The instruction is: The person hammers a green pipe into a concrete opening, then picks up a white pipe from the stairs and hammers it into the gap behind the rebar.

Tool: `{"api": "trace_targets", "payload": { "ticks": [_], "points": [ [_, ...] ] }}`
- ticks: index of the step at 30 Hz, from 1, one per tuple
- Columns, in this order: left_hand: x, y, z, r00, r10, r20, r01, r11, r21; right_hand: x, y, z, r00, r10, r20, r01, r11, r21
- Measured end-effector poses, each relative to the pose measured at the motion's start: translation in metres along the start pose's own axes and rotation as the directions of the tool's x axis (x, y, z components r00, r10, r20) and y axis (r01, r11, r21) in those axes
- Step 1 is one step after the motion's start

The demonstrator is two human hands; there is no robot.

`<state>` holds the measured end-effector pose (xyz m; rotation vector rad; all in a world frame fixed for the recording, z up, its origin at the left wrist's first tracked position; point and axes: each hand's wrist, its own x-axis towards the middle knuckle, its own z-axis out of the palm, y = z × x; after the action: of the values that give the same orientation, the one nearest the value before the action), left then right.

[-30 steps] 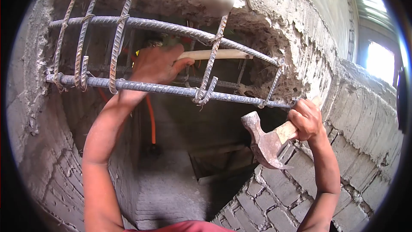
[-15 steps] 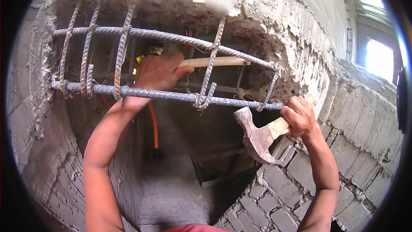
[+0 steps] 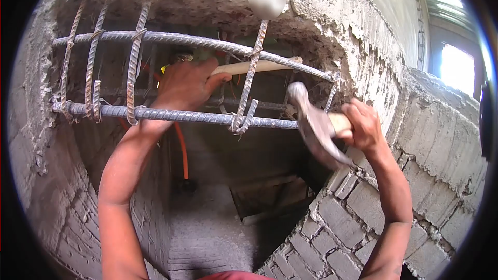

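My left hand (image 3: 185, 85) reaches between the rebar cage's (image 3: 187, 115) two long horizontal bars and grips a pale wooden stick (image 3: 259, 66) that points right, behind the bars. My right hand (image 3: 363, 127) is closed on the wooden handle of a rusty claw hammer (image 3: 311, 124). The hammer head is blurred and raised level with the lower bar, close to the broken concrete edge (image 3: 337, 57) at the right end of the cage. Thin vertical stirrups (image 3: 134, 67) are tied to the bars with wire.
Broken concrete (image 3: 197, 5) overhangs the cage. A grey brick wall (image 3: 415, 176) runs along the right, another one (image 3: 57, 197) along the left. Below the bars opens a deep shaft (image 3: 212, 218) with an orange pipe (image 3: 181, 150) and planks at the bottom. A bright window (image 3: 456, 70) is far right.
My right hand has swung the hammer up and left, from below the lower bar to level with it. My left hand stays on the stick.
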<state>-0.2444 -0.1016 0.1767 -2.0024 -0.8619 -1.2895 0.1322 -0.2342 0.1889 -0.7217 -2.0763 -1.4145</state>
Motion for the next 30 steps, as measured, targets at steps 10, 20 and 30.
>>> {"api": "trace_targets", "payload": {
  "ticks": [10,20,30],
  "points": [
    [0.001,0.001,-0.003,1.000,-0.023,0.010,0.023,1.000,-0.015,0.001,0.003,-0.010,0.999,0.009,0.050,-0.008,1.000,-0.008],
    [0.001,0.000,0.000,1.000,-0.017,-0.001,0.017,0.998,-0.052,0.011,0.003,-0.007,0.993,0.003,0.114,0.005,0.998,-0.068],
    [0.000,0.002,-0.001,1.000,-0.010,-0.021,0.008,0.997,-0.077,0.012,-0.004,-0.010,0.980,-0.193,0.043,0.192,0.981,0.032]
  ]
}}
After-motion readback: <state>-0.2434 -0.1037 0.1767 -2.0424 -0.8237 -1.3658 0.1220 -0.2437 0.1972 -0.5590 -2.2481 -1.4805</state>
